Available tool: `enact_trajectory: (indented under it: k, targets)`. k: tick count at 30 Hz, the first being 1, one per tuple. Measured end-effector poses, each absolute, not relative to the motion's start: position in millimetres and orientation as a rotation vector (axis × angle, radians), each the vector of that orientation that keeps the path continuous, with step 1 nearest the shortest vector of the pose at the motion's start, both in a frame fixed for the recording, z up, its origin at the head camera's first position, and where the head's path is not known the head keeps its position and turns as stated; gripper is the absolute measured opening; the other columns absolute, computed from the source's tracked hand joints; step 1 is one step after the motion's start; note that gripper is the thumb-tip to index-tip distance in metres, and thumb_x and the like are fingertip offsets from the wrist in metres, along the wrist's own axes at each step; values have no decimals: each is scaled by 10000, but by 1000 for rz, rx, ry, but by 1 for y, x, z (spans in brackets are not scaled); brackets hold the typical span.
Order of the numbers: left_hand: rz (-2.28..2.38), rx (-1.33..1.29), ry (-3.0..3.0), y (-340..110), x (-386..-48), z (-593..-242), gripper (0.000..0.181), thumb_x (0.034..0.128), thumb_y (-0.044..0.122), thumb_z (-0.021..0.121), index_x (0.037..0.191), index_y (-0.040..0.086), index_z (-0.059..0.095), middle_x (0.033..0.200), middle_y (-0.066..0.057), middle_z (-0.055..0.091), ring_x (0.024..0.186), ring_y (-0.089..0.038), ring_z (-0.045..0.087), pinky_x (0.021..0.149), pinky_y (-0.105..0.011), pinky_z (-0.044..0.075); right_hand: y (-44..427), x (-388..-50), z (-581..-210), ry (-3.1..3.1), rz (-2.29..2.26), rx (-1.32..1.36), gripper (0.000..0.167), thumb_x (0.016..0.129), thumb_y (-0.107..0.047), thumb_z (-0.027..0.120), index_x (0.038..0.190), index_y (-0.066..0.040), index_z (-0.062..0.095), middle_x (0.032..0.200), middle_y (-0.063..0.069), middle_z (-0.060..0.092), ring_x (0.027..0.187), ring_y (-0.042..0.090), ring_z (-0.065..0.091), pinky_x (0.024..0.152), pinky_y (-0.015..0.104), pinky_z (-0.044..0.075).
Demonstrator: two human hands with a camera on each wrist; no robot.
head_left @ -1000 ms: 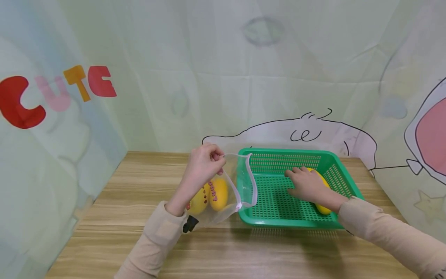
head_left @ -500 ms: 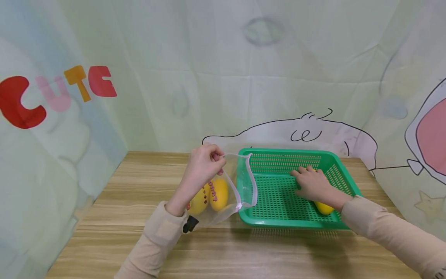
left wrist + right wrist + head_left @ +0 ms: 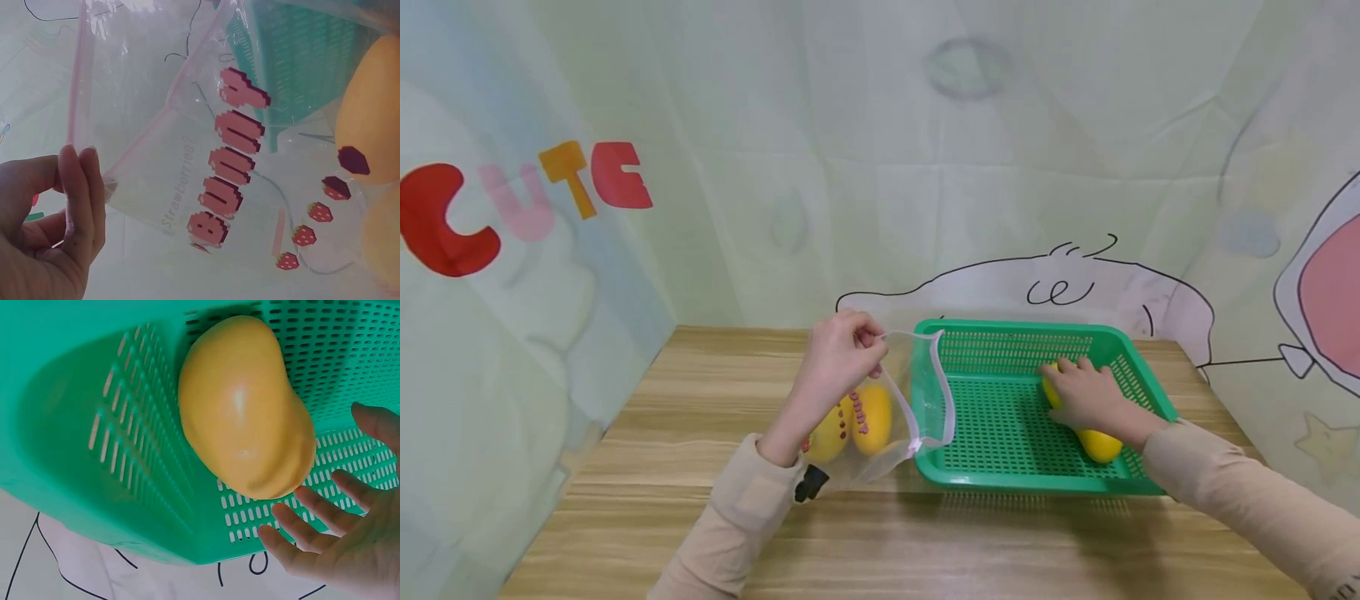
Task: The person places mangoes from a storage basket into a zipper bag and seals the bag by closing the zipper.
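In the head view, my left hand (image 3: 842, 354) pinches the rim of a clear zip bag (image 3: 934, 392), whose mouth stands spread toward the green basket. Two yellow mango-like fruits (image 3: 871, 419) lie inside; the left wrist view shows pink "Bunny" lettering on the bag (image 3: 181, 156). My right hand (image 3: 1093, 400) is over yellow fruit (image 3: 1101, 447) at the basket's right side, covering its middle; whether this is one piece or two, I cannot tell from above. The right wrist view shows a smooth yellow shape (image 3: 244, 412) beside my spread right fingers (image 3: 315, 515).
The green basket (image 3: 1000, 480) stands on a wooden table (image 3: 715, 400), its left end behind the bag mouth. A printed cloth (image 3: 880, 167) hangs behind and at both sides. A black item (image 3: 810, 483) sits at my left wrist.
My right hand has shifted a little to the right within the basket. More yellow now shows left of its fingers, and the fruit's far end seems moved left. My left hand and the bag look unchanged.
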State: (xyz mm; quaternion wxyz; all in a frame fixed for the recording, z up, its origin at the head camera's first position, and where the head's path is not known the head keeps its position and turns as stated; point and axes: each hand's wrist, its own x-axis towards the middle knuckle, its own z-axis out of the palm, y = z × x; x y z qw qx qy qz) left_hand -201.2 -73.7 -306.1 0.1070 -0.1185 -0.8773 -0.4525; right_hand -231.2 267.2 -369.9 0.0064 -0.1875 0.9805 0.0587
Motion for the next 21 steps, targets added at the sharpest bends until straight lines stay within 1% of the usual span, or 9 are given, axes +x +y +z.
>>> enact_trajectory:
  k: [5,10,12,17,19,21]
  targets:
    - [-1336,-348,-2582,-73,-202,-307,104,837,61,592,865,26,686,768,-88,607,511,-96,629,467,-246,515,271,-234,-370,3069,157,-546,644,780,-239,752,1340,-47,501,1227,236,551,939,387,516,667,542,488]
    - [-1339,-351,-2572,-74,-202,-307,101,838,59,594,862,24,685,766,-90,606,509,-98,629,465,-245,514,274,-238,-369,3064,112,-477,631,796,-212,701,1362,-52,472,1324,292,478,978,445,511,708,622,501]
    - [-1338,-352,-2571,-74,-202,-307,100,840,60,594,861,23,685,767,-89,604,508,-98,628,464,-243,512,275,-239,-368,3047,91,-418,652,802,-230,680,1383,-51,444,1360,322,431,1014,489,499,697,625,501]
    - [-1335,-346,-2576,-74,-201,-307,104,844,60,590,868,26,685,770,-87,604,508,-98,628,468,-246,507,280,-240,-368,2994,39,-275,750,803,-319,670,1430,-38,369,1380,390,355,1093,584,444,681,634,498]
    - [-1340,-340,-2580,-74,-201,-306,107,845,62,588,873,28,685,772,-87,605,511,-99,628,471,-248,506,283,-240,-368,2976,20,-252,782,802,-343,678,1440,-35,347,1369,405,348,1089,598,438,684,638,499]
    - [-1343,-335,-2584,-74,-200,-306,108,846,64,587,876,29,685,773,-86,606,514,-100,629,473,-250,506,284,-240,-369,2960,4,-240,802,802,-350,683,1450,-39,328,1345,407,363,1063,594,448,665,614,505]
